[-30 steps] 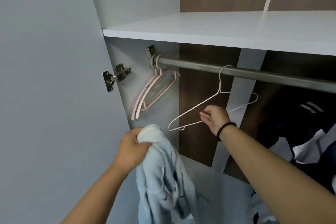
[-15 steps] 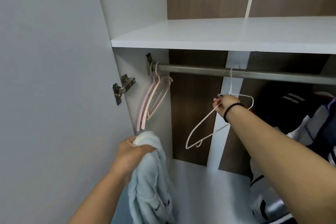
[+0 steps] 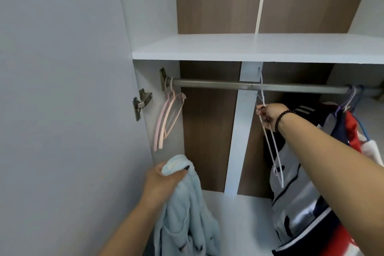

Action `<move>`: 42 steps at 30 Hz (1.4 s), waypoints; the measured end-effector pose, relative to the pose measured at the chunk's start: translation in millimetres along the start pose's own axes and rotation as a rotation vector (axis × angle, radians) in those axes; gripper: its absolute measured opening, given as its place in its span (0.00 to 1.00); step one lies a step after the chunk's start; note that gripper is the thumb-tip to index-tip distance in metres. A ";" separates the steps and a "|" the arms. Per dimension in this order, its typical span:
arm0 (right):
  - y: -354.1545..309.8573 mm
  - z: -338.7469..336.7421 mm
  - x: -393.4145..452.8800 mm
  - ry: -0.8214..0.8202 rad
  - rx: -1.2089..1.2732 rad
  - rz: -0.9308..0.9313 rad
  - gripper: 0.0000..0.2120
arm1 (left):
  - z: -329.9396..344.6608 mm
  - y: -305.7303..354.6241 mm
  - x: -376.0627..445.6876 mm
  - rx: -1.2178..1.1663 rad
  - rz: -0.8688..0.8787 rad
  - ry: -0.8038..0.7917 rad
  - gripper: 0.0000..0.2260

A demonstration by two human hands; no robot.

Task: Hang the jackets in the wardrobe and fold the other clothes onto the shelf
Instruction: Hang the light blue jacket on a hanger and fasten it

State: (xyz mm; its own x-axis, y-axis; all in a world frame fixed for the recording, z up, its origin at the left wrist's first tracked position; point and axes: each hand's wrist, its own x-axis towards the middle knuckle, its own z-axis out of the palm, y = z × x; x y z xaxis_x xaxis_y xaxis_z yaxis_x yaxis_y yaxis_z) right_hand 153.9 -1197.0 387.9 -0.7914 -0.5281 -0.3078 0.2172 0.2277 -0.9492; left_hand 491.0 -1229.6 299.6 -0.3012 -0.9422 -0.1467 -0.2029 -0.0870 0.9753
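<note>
The wardrobe door (image 3: 62,89) stands open on the left, its metal hinge (image 3: 142,103) showing at the edge of the side panel. Inside, a white shelf (image 3: 257,48) runs across above a steel hanging rail (image 3: 218,85).

The person's right hand (image 3: 270,112), a dark bead bracelet (image 3: 281,119) on its wrist, reaches in and pinches the neck of a white wire hanger (image 3: 273,147) just below its hook. The hook reaches up to the rail, though I cannot tell whether it rests on it. The hanger's body dangles edge-on, nearly vertical, in front of the clothes behind it.

The left hand (image 3: 164,180) is lower and nearer the door, fingers curled tight round the bunched collar end of a pale blue fleecy jacket (image 3: 182,218). The jacket hangs limp from that grip, down past the bottom of the view, in front of the wardrobe's white floor (image 3: 239,214).

At the far left end of the rail two pink plastic hangers (image 3: 166,122) hang bare against the side panel. Over on the right, a grey, navy and white jacket (image 3: 299,203) hangs behind the right forearm, and beside it a red, navy and white garment (image 3: 353,131) hangs on a lilac hanger (image 3: 350,97) hooked over the rail.
</note>
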 end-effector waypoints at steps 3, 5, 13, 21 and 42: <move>26.0 -0.7 -15.5 -0.046 -0.032 -0.010 0.10 | -1.6 6.3 -4.5 -0.003 0.050 0.026 0.13; 43.0 -2.6 -32.1 -0.062 -0.095 -0.046 0.07 | -0.6 9.9 -7.9 0.024 0.089 0.034 0.14; 79.1 -62.0 -116.1 -0.056 -0.667 -0.421 0.20 | 27.3 18.4 -13.2 0.394 0.238 -0.023 0.09; 109.0 -147.8 -185.2 -0.247 -0.688 -0.529 0.08 | 67.7 8.7 -32.9 0.462 0.180 0.082 0.07; 146.1 -181.1 -238.1 -0.510 -0.661 -0.594 0.21 | 90.3 39.1 -167.0 0.501 0.477 0.177 0.07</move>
State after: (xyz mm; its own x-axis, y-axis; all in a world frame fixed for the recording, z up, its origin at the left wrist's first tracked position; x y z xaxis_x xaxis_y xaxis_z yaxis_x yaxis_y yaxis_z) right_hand 270.6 -889.9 334.5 -0.2981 -0.9525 0.0631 -0.6111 0.1396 -0.7791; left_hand 449.2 -1046.4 347.3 -0.3162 -0.8828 0.3473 -0.5034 0.4664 0.7274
